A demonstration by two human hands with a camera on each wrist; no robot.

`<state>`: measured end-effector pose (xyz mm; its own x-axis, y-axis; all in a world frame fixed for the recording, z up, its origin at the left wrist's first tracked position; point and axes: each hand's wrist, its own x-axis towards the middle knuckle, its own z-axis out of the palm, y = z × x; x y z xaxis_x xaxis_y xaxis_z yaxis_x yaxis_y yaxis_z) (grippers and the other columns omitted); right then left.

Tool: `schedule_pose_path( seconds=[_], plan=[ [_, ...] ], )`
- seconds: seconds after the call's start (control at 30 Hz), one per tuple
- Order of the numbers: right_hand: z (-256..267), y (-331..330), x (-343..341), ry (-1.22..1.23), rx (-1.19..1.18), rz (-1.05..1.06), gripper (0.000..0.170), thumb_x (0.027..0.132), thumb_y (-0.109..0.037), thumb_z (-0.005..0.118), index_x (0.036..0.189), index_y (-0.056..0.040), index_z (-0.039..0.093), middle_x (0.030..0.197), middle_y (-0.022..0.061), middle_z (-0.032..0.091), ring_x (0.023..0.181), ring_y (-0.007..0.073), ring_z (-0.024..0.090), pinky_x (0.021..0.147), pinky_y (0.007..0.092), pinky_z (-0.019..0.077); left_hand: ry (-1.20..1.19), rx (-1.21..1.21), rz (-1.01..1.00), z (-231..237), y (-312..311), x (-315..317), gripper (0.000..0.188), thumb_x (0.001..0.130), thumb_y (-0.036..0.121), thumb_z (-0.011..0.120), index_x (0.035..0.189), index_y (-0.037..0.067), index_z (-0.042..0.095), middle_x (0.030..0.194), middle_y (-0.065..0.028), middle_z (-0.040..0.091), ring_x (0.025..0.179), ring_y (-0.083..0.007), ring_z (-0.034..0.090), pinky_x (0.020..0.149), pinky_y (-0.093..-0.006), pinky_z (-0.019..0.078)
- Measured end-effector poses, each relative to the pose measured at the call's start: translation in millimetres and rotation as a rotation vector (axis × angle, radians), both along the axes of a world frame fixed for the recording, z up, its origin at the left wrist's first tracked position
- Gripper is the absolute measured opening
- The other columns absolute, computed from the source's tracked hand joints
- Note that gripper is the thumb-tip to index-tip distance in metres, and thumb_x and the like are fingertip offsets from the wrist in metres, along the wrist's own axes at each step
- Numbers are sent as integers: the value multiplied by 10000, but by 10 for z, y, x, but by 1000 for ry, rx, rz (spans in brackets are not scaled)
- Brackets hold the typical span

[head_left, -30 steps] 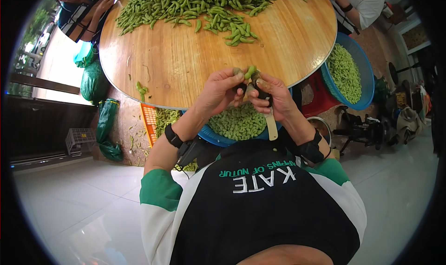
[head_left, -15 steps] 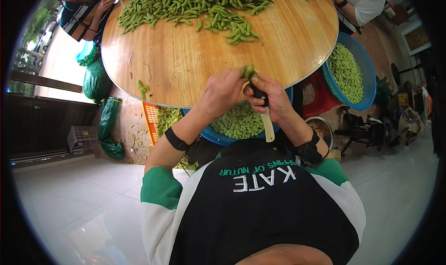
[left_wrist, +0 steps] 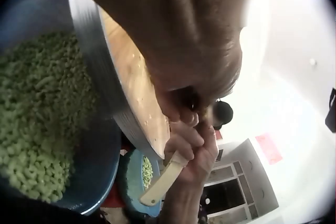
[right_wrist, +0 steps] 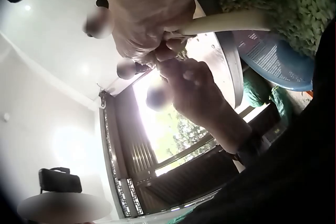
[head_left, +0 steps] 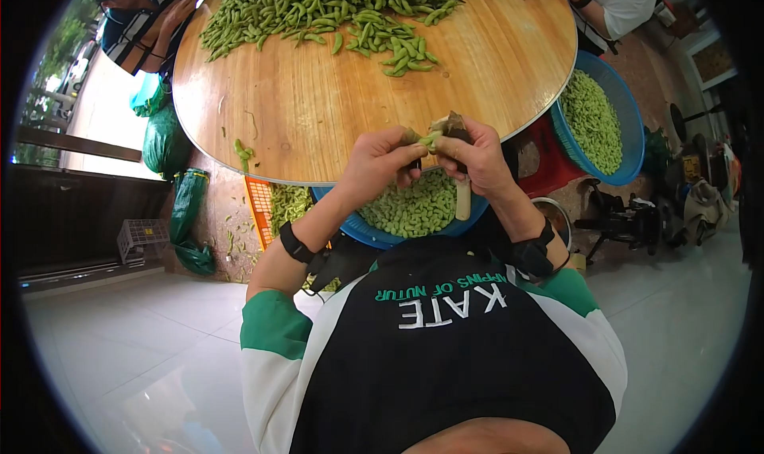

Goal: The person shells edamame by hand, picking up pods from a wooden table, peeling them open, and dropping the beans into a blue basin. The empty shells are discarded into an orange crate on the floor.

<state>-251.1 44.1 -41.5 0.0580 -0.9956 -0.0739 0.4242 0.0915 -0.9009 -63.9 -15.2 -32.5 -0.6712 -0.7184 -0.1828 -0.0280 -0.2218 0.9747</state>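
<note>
A green soybean pod (head_left: 430, 141) sits between both hands over the table's near edge. My left hand (head_left: 379, 163) pinches its left side between thumb and fingers. My right hand (head_left: 481, 158) pinches its other side and also grips a cream-handled tool (head_left: 463, 201). The handle points down toward my body; the tool's other end is hidden in the palm. In the left wrist view the handle (left_wrist: 160, 186) has a small hole near its tip. Dark coverings wrap some fingertips. Directly below the hands is a blue basin (head_left: 346, 225) of shelled beans (head_left: 410, 209).
A large heap of pods (head_left: 318, 12) lies across the far side of the round wooden table (head_left: 318, 96). Another blue basin (head_left: 637, 148) of beans stands at the right. An orange basket (head_left: 257, 211) is at the lower left. Two people sit across the table.
Both hands have come slightly nearer my body with the pod. My left hand has rolled from back-up to thumb-up, and the tool's handle has swung to point straighter down.
</note>
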Motion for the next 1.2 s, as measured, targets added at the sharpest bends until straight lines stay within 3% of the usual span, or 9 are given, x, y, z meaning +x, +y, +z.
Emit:
schedule_pose_path(
  seconds=[0.1, 0.3, 0.43, 0.5, 0.8, 0.93, 1.13, 1.17, 1.2],
  plan=[
    [-32, 36, -22, 10, -16, 52, 140, 869, -50, 598, 991, 12, 569, 698, 47, 571, 492, 64, 461, 394, 191, 306, 176, 348, -51, -17, 32, 20, 164, 927, 149, 576, 876, -3, 610, 721, -44, 605, 537, -81, 559, 421, -226, 425],
    [-95, 39, -23, 6, -66, 81, 145, 851, -19, 598, 989, 14, 568, 702, 55, 581, 494, 73, 467, 406, 197, 314, 374, 569, -127, -129, 76, 41, 226, 956, 196, 531, 853, 6, 594, 666, -31, 560, 467, -80, 485, 382, -233, 381],
    [-141, 129, 15, 87, 17, 72, 133, 842, -13, 596, 967, 11, 559, 674, 36, 563, 485, 62, 459, 412, 196, 316, 331, 529, -103, -269, 166, 52, 258, 968, 228, 511, 838, 17, 581, 596, -11, 510, 426, -83, 440, 373, -231, 367],
    [-150, 226, 6, 182, 26, 103, 129, 838, -13, 594, 959, 9, 554, 659, 27, 551, 478, 59, 456, 412, 198, 317, 50, 402, -105, -275, 260, 85, 268, 974, 247, 499, 838, 27, 568, 556, 6, 468, 407, -87, 431, 368, -234, 364],
    [-298, 265, -16, 156, 81, 196, 127, 786, -32, 598, 902, -3, 556, 632, 11, 536, 461, 65, 459, 407, 211, 334, 84, 570, -155, -337, 351, 136, 272, 973, 277, 497, 843, 46, 559, 535, 8, 445, 391, -117, 438, 362, -262, 379],
    [-371, 264, -10, 395, 7, 172, 139, 719, -90, 612, 842, -29, 596, 636, 4, 540, 473, 58, 474, 413, 214, 353, 44, 556, -133, -448, 395, 167, 261, 942, 317, 552, 836, 81, 582, 525, 5, 471, 409, -94, 456, 374, -237, 352],
    [-450, 307, 27, 800, -293, 141, 239, 688, -124, 649, 878, 4, 582, 683, 101, 549, 603, 162, 527, 566, 310, 437, -150, 98, -198, -523, 494, 244, 287, 983, 313, 471, 842, 81, 563, 576, 18, 482, 472, -70, 481, 426, -216, 382],
    [-398, 323, 40, 834, -291, 175, 247, 704, -130, 665, 880, 2, 553, 674, 176, 532, 592, 260, 548, 567, 341, 445, -188, 124, -201, -536, 481, 270, 288, 982, 316, 472, 846, 78, 561, 579, 19, 477, 477, -69, 478, 426, -215, 383],
    [-382, 336, 57, 860, -340, 156, 229, 714, -111, 662, 883, -3, 553, 687, 171, 536, 605, 276, 554, 574, 344, 447, -226, 150, -204, -441, 481, 276, 290, 981, 318, 473, 850, 74, 559, 581, 19, 471, 482, -68, 475, 426, -215, 384]
  ],
)
